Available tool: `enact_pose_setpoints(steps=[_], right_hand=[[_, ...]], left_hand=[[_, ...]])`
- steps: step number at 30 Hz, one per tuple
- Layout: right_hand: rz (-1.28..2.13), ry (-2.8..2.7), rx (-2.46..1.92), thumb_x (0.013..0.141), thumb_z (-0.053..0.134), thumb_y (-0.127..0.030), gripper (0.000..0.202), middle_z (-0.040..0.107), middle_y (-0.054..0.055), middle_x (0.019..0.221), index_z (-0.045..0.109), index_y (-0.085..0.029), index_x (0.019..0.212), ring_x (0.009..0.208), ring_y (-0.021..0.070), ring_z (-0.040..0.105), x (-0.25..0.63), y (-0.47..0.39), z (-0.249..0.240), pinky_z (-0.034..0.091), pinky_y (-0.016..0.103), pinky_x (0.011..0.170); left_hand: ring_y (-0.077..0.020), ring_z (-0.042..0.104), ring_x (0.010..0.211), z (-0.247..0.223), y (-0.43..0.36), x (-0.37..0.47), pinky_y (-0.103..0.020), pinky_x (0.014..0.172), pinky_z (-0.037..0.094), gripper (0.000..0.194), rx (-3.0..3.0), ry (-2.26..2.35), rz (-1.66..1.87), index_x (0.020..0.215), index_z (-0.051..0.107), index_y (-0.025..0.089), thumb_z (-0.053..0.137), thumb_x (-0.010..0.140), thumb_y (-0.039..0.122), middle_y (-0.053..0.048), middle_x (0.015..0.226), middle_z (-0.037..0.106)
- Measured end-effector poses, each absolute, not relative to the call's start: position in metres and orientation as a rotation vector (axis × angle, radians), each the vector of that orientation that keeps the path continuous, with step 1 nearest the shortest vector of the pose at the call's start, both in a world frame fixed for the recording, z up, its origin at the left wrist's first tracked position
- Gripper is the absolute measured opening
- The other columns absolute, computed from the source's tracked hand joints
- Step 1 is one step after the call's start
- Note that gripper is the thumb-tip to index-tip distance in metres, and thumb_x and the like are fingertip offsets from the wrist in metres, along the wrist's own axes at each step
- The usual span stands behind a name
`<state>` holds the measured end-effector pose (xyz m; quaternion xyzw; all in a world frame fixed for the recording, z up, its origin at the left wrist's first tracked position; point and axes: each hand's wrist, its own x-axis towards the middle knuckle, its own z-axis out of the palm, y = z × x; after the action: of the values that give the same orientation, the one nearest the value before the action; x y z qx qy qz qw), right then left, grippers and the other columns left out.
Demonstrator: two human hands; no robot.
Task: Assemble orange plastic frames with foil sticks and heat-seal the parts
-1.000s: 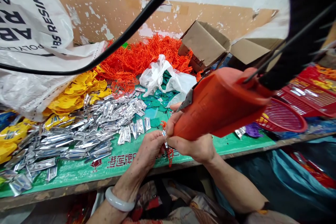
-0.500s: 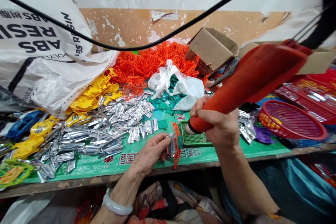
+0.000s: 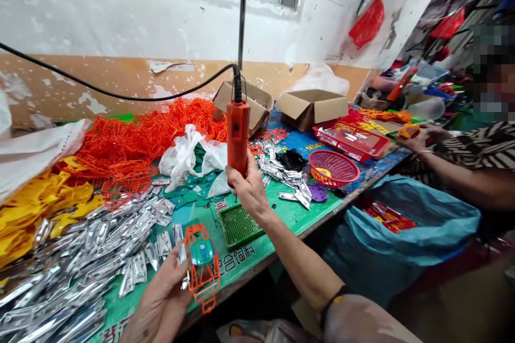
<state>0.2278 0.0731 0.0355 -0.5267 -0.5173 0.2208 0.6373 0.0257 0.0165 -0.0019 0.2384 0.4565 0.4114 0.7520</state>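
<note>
My left hand (image 3: pixel 163 286) is closed on a toy car part: an orange plastic frame (image 3: pixel 206 277) with a clear teal piece (image 3: pixel 202 252) in it and a silver piece (image 3: pixel 183 267) at its left side. My right hand (image 3: pixel 254 194) is wrapped around the lower end of an orange electric screwdriver (image 3: pixel 237 136), which stands upright on its black cord. Its tip is hidden behind my fingers. Just below that hand lies a green perforated tray (image 3: pixel 244 241) with small dark bits inside. Silver plastic parts (image 3: pixel 116 244) are heaped left of my left hand.
Yellow parts (image 3: pixel 24 214), tangled orange frames (image 3: pixel 161 128) and a white bag (image 3: pixel 183 158) of teal pieces lie behind. Cardboard boxes (image 3: pixel 311 110) and red baskets (image 3: pixel 336 169) stand right. A blue sack (image 3: pixel 402 257) sits below the edge; a co-worker's hand (image 3: pixel 416 142) holds an orange part.
The view has swung right. The screwdriver has gone from tilted low over the green tray to upright. My left hand has turned the orange frame so its broad side shows.
</note>
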Motion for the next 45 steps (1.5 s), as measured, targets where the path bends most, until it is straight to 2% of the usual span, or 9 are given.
enact_pose_setpoints(steps=[3,9,12,15,19,24,29,34,45], right_hand=[[0.159,-1.429,-1.674,0.098,0.046,-0.036,0.046,0.054,0.010,0.129,0.040,-0.018,0.139,0.112,0.0193,0.053,0.252,0.059,0.020,0.045,0.028,0.090],[0.070,-1.589,-2.224,0.088,0.053,-0.005,0.020,0.062,0.017,0.109,0.066,-0.011,0.102,0.109,0.0283,0.055,0.322,0.020,-0.024,0.045,0.038,0.091],[0.044,-1.615,-2.380,0.092,0.054,-0.009,0.014,0.062,0.011,0.107,0.065,-0.012,0.099,0.107,0.0269,0.056,0.338,0.012,-0.040,0.047,0.042,0.089],[0.022,-1.640,-2.393,0.093,0.055,-0.012,0.011,0.062,0.007,0.105,0.064,-0.013,0.100,0.106,0.0246,0.057,0.341,0.015,-0.048,0.047,0.042,0.090],[0.004,-1.602,-2.278,0.084,0.048,-0.001,0.021,0.064,0.016,0.099,0.065,-0.012,0.089,0.104,0.0300,0.057,0.350,0.020,-0.044,0.045,0.039,0.086],[0.007,-1.279,-2.018,0.080,0.046,-0.011,0.019,0.061,0.021,0.102,0.057,-0.012,0.096,0.108,0.0356,0.054,0.365,0.012,-0.024,0.042,0.050,0.090],[0.438,-1.170,-1.643,0.080,0.055,-0.034,0.019,0.065,0.009,0.084,0.051,-0.019,0.091,0.072,0.0247,0.066,0.305,-0.019,-0.011,0.055,0.039,0.063],[1.540,-0.820,-0.867,0.064,0.084,-0.031,0.030,0.064,0.001,0.069,0.060,-0.017,0.077,0.058,0.0150,0.061,0.209,-0.030,-0.008,0.052,0.026,0.054],[1.846,-0.736,-0.751,0.060,0.089,-0.025,0.033,0.064,0.000,0.067,0.063,-0.015,0.078,0.054,0.0123,0.060,0.169,-0.004,-0.022,0.053,0.023,0.050]], left_hand=[[-0.0316,0.075,0.087,0.001,0.011,0.018,-0.045,0.075,0.063,0.060,0.463,0.982,0.897,0.130,0.059,0.027,0.068,0.075,0.005,-0.008,0.104,0.077],[-0.0248,0.076,0.083,-0.004,0.010,0.011,-0.041,0.076,0.064,0.048,0.326,0.966,0.944,0.133,0.057,0.017,0.052,0.087,0.005,-0.012,0.108,0.076],[-0.0204,0.076,0.072,-0.004,0.011,0.016,-0.037,0.071,0.065,0.058,0.270,0.910,0.941,0.137,0.053,0.018,0.050,0.082,-0.001,-0.010,0.100,0.077],[-0.0203,0.075,0.065,-0.003,0.009,0.019,-0.032,0.063,0.064,0.065,0.194,0.809,0.955,0.139,0.051,0.017,0.046,0.078,-0.003,-0.010,0.088,0.078],[-0.0177,0.070,0.050,-0.004,0.003,0.013,-0.026,0.050,0.060,0.063,0.075,0.762,0.966,0.137,0.053,0.010,0.045,0.076,-0.001,-0.010,0.076,0.077],[-0.0204,0.073,0.060,-0.014,0.001,0.005,-0.024,0.049,0.059,0.052,-0.007,0.768,0.995,0.133,0.054,0.002,0.044,0.082,0.003,-0.015,0.079,0.076],[-0.0222,0.074,0.066,-0.020,0.003,0.013,-0.028,0.058,0.061,0.042,-0.050,0.750,1.000,0.124,0.059,-0.001,0.045,0.085,0.006,-0.016,0.080,0.077],[-0.0171,0.070,0.055,-0.017,-0.001,0.015,-0.025,0.049,0.057,0.028,-0.095,0.736,0.985,0.108,0.065,0.003,0.044,0.094,0.017,-0.013,0.075,0.075],[-0.0118,0.065,0.052,-0.017,0.003,-0.006,-0.019,0.043,0.054,0.029,-0.082,0.726,1.181,0.091,0.066,0.009,0.038,0.098,0.015,-0.008,0.072,0.072]])
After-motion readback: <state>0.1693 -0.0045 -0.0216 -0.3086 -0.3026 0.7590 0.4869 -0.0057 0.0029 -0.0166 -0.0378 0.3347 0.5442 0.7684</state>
